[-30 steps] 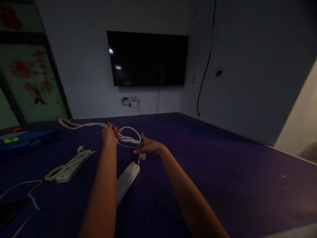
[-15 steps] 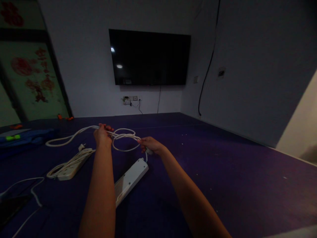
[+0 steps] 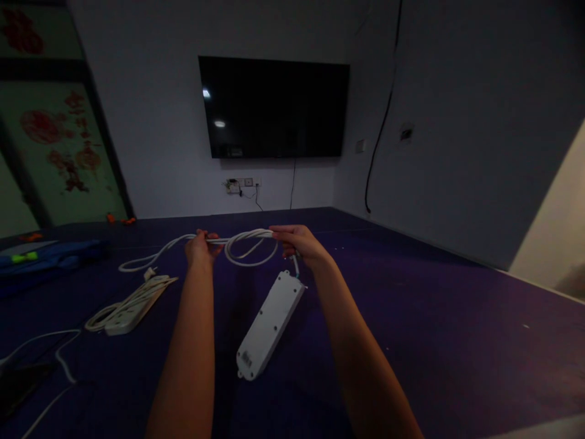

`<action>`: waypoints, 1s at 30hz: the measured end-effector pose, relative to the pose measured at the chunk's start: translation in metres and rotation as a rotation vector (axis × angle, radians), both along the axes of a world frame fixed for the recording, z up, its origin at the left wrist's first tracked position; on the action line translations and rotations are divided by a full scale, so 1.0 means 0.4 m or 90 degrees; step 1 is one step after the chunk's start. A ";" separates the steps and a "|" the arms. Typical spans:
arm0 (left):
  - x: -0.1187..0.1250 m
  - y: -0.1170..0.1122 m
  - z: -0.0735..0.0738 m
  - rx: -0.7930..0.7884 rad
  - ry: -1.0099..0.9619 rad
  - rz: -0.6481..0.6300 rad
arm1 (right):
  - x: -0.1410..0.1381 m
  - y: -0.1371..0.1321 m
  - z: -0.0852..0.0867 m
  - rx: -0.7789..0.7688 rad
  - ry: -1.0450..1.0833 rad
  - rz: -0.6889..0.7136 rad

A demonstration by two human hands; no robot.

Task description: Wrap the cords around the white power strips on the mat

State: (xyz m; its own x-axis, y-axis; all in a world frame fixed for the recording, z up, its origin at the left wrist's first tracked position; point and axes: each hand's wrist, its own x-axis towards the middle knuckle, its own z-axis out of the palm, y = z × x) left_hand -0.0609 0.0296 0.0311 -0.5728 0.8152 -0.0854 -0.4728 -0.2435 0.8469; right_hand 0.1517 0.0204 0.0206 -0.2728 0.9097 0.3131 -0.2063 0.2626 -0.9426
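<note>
Between my hands stretches a white power cord [image 3: 250, 263], looped in the middle. My left hand [image 3: 200, 249] is closed around it, and a long bend of cord trails off to the left. Fingers of my right hand [image 3: 299, 242] pinch the cord at the loop's right side. From below that hand the cord runs down to a white power strip [image 3: 270, 326], which hangs tilted with its screwed underside and a label facing me. To the left lies a second power strip [image 3: 125, 318], its cord wrapped around it and its plug [image 3: 150, 274] at the far end.
Purple flooring [image 3: 439, 341] spreads all around. A blue cloth item [image 3: 68, 253] with a bright green piece lies at left. A thin white cable [image 3: 66, 363] and a dark flat object [image 3: 21, 387] are at lower left. A television [image 3: 276, 110] hangs on the wall.
Both hands have shifted right, the right one also upward. The power strip has swung right and up, now showing more of its underside. The cord loop has moved right with them.
</note>
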 end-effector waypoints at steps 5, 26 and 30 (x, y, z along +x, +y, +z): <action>0.026 0.005 -0.019 0.012 0.021 -0.019 | -0.001 -0.008 0.018 0.032 0.092 -0.005; 0.042 -0.119 0.070 0.372 0.712 -0.093 | 0.028 -0.065 0.067 0.152 0.208 0.100; 0.096 -0.139 0.067 0.573 0.666 -0.349 | 0.028 -0.091 0.077 0.176 0.148 0.167</action>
